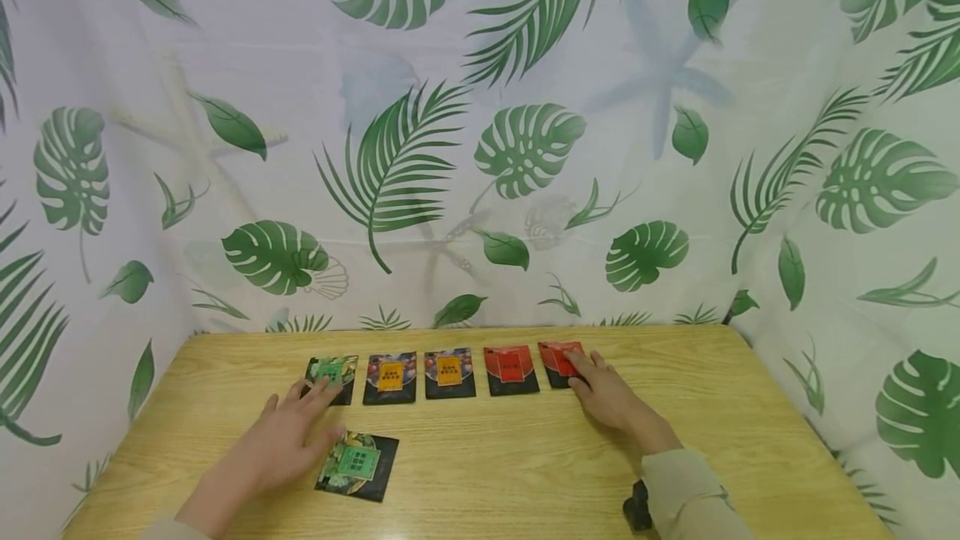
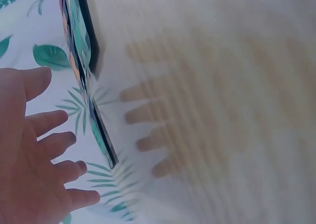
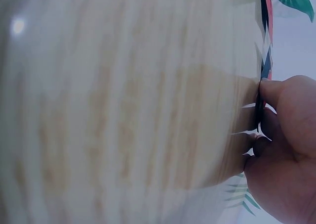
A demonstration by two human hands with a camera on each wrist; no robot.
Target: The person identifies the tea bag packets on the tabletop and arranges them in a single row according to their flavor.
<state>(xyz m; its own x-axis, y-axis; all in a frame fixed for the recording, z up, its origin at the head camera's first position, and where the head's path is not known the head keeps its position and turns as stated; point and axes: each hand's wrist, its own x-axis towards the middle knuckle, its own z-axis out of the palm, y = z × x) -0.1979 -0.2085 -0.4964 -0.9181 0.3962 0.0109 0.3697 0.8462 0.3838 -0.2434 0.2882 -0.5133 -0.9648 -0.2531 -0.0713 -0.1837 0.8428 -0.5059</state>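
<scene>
In the head view, flat packets lie in a row: a green one (image 1: 347,369), two orange-labelled ones with fruit pictures (image 1: 390,380) (image 1: 450,373), a red-and-black one (image 1: 512,371) and another red-and-black packet (image 1: 555,358) at the right end. Nearer the front lies a second green packet (image 1: 367,467), slightly turned. My left hand (image 1: 281,444) reaches between the two green packets, fingers extended; the left wrist view shows its fingers (image 2: 59,135) spread, gripping nothing. With thumb and fingers, my right hand (image 1: 611,394) pinches the right end red packet at its lower right edge.
The packets lie on a wood-grain table (image 1: 480,457). A leaf-printed cloth (image 1: 450,148) hangs behind and along both sides. By the right sleeve (image 1: 686,486) a small black object (image 1: 637,507) shows, probably worn at the wrist.
</scene>
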